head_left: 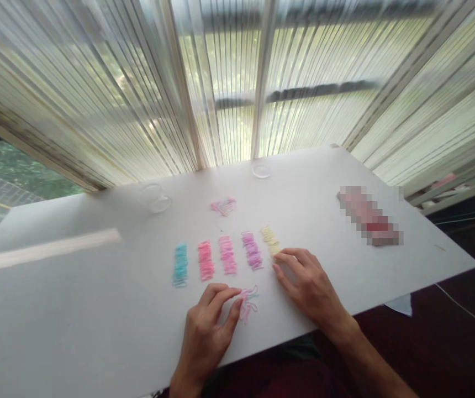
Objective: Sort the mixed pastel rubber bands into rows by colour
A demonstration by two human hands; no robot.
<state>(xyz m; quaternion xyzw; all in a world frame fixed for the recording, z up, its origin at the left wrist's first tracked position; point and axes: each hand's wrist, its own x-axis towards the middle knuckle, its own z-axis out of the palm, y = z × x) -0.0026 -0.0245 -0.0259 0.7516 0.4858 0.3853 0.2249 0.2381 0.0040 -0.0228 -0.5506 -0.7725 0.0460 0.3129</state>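
Note:
My left hand [209, 326] pinches a small bunch of thin pastel loops [249, 303], pink, lilac and pale teal, which fan out to the right of its fingertips. They could be paper clips or small elastics; I cannot tell which. My right hand [306, 279] has thumb and forefinger drawn close at the near end of a yellow row of loops [269, 239]; what sits between the tips is hidden. Left of it run a purple row [252, 250], a pink row [227, 255], a coral row [206, 260] and a teal row [180, 265].
Behind the rows lies a loose mixed heap of loops [223, 206]. Clear round pieces, like lids or dishes, rest at the back left [154, 198] and back centre [261, 171]. A blurred-out reddish oblong [370, 216] lies right on the white table [75, 320]. Sheer curtains hang behind.

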